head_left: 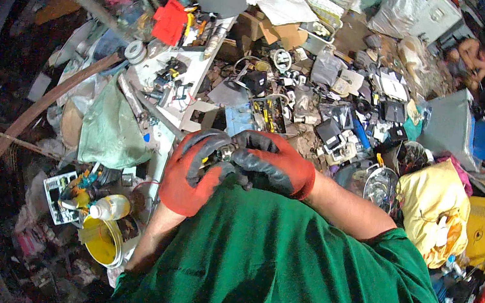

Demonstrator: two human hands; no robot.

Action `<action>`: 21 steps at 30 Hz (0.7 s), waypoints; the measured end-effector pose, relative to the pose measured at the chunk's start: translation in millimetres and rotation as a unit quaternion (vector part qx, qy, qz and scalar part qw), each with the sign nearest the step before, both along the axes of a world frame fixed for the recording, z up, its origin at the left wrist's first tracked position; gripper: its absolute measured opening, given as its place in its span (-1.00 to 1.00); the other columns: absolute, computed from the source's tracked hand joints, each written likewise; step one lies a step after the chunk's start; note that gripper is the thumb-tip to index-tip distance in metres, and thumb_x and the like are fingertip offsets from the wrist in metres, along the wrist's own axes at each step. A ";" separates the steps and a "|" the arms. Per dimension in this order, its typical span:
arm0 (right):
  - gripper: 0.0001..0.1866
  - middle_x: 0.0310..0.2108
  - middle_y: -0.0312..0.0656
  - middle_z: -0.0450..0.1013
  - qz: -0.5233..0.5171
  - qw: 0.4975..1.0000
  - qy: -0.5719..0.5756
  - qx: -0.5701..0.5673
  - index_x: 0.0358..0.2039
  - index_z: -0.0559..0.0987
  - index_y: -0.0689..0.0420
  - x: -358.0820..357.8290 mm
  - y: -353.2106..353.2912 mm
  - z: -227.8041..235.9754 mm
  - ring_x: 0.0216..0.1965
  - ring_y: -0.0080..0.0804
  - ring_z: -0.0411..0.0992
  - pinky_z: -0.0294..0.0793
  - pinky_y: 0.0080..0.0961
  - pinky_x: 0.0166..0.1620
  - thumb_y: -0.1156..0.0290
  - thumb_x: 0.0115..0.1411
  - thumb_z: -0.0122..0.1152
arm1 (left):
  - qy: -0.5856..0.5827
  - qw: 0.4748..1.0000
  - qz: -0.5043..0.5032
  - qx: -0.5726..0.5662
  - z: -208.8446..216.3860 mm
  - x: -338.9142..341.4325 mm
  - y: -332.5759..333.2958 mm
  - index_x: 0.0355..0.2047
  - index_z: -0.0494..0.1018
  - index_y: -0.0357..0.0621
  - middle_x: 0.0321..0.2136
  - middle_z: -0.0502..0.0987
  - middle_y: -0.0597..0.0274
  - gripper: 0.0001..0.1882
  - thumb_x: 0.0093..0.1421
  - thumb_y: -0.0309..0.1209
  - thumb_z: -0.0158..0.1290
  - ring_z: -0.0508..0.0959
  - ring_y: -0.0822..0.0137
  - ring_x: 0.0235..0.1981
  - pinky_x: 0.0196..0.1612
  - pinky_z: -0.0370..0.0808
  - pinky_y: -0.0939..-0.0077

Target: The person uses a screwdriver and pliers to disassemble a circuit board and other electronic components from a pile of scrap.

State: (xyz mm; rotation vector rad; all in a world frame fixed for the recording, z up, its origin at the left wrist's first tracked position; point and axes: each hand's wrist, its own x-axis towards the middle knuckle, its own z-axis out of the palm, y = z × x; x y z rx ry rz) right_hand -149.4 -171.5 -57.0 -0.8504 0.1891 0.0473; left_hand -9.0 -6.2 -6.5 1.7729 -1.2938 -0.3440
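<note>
Both my hands wear red gloves with dark grey palms and meet just above my green shirt. My left hand (192,172) and my right hand (273,162) are wrapped around one small metal and black part (220,154), held close to my chest. The fingers cover most of the part, so its shape is unclear.
A white bench top (171,84) with small black parts and wires lies ahead on the left. A dense pile of electronic scrap (327,111) fills the middle. A yellow bucket (100,242) and a white bottle (110,207) stand at lower left. A yellow bag (434,205) sits at right. Another person (470,58) crouches far back right.
</note>
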 end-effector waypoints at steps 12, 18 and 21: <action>-0.64 -0.26 -0.28 0.51 -0.056 0.976 -0.084 0.191 -0.03 0.47 0.09 -37.5 -28.8 -2.7 -0.32 -0.44 0.52 0.53 -0.54 -0.24 0.11 0.35 -0.07 | 0.160 0.987 -0.012 -0.004 -4.9 -24.2 -59.4 -0.06 0.47 -0.23 -0.11 0.51 0.13 -0.65 0.12 -0.44 0.10 0.50 0.24 -0.07 0.04 0.40 0.38; -0.56 0.07 -0.05 0.38 -0.176 0.921 -0.086 0.338 0.17 0.32 0.10 -68.0 -54.2 -10.0 0.06 -0.12 0.44 0.48 -0.23 0.09 0.21 0.35 -0.03 | 0.603 0.795 0.054 0.034 -23.3 -28.3 -98.8 0.01 0.43 -0.19 -0.19 0.53 0.17 -0.66 0.25 -0.36 0.07 0.52 0.30 -0.17 -0.01 0.49 0.25; -0.56 0.07 -0.05 0.38 -0.255 0.912 -0.038 0.320 0.17 0.32 0.09 -87.3 -63.7 -19.8 0.06 -0.12 0.43 0.48 -0.22 0.09 0.23 0.34 0.00 | 0.706 0.707 -0.036 0.004 -31.0 -35.2 -108.8 0.03 0.40 -0.19 -0.20 0.52 0.16 -0.65 0.27 -0.33 0.03 0.53 0.26 -0.19 0.01 0.48 0.23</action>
